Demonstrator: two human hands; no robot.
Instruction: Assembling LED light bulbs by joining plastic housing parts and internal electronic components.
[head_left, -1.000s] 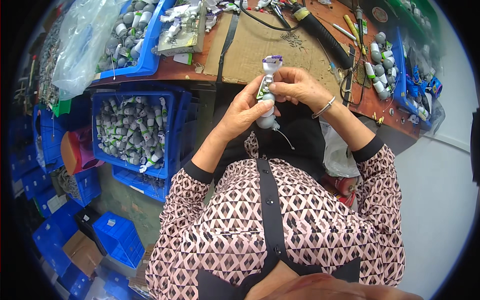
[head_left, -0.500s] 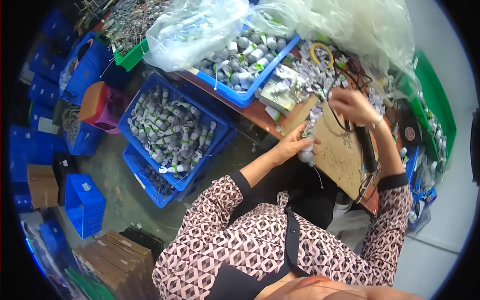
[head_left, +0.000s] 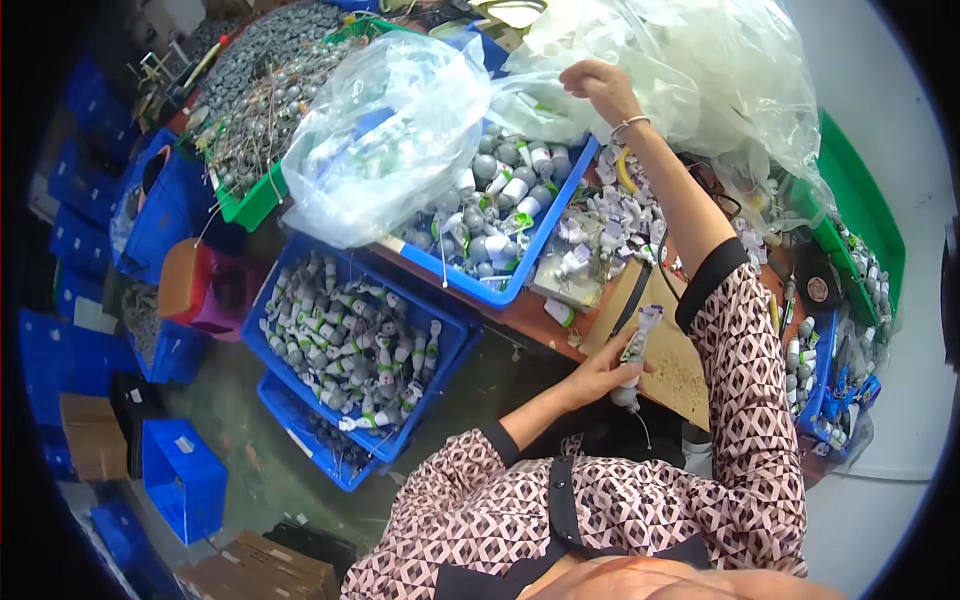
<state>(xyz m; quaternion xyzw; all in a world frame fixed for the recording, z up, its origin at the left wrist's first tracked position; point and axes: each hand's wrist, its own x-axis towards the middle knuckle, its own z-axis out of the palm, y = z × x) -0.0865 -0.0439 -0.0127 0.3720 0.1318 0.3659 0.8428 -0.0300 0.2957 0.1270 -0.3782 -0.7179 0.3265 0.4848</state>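
My left hand (head_left: pixel 596 376) is closed round a white-and-grey bulb-shaped piece (head_left: pixel 632 372) with a green mark. The piece is tilted, its white narrow end pointing up and away, and a thin wire hangs from its grey end. Below it lies a brown board (head_left: pixel 680 375) on the table edge. My right hand (head_left: pixel 606 92) is raised far forward, beside a clear plastic bag (head_left: pixel 680 60) and beyond the blue tray. Its fingers are bent together; whether anything is between them I cannot make out.
A blue tray (head_left: pixel 548 260) on the table holds similar pieces, partly covered by a plastic bag (head_left: pixel 385 150). Stacked blue crates (head_left: pixel 395 445) of such pieces stand at left. Small white parts (head_left: pixel 620 215) and a yellow ring (head_left: pixel 627 170) lie ahead; a green tray (head_left: pixel 870 190) is at right.
My right hand has gone from beside the piece up and forward to the plastic bag. My left hand keeps hold of the piece. The whole view has shifted.
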